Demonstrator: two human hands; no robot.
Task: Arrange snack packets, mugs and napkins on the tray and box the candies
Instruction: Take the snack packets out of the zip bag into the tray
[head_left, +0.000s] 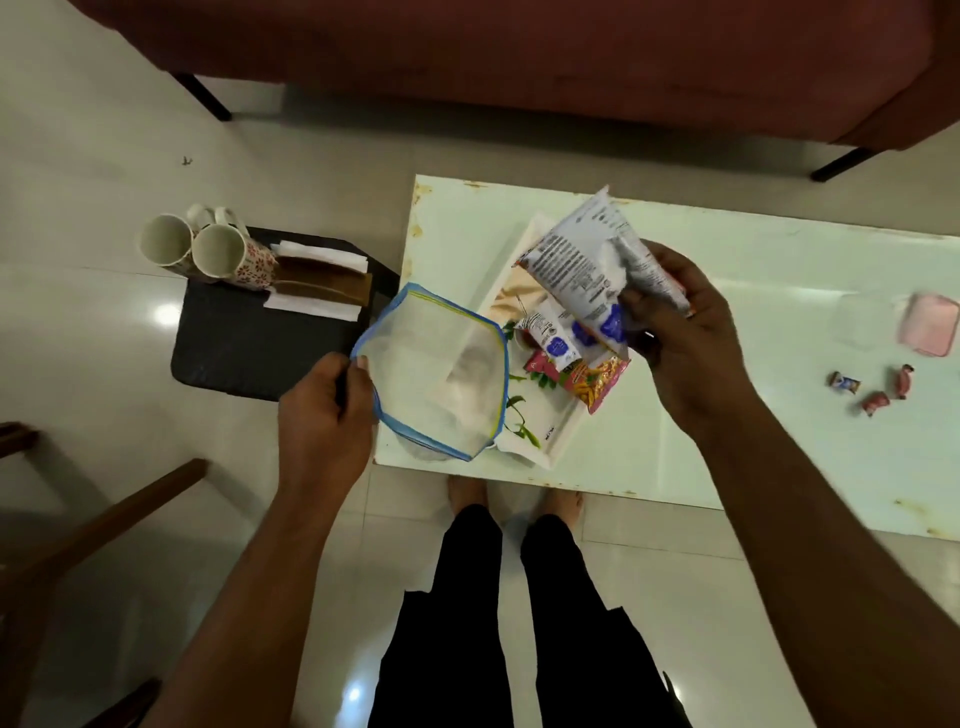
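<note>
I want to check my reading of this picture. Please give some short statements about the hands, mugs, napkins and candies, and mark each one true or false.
1. The right hand holds a grey snack packet above the tray. True.
2. The mugs stand on the tray. False: they are on the dark side table.
3. The left hand grips a blue-edged pouch. True.
4. The candies are inside the pink box. False: they lie loose on the table.
5. The napkins lie beside the mugs. True.

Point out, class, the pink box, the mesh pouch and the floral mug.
pink box (930, 331): head view, middle of its lid.
mesh pouch (431, 364): head view, centre of its white mesh.
floral mug (254, 267): head view, its patterned side.
</note>
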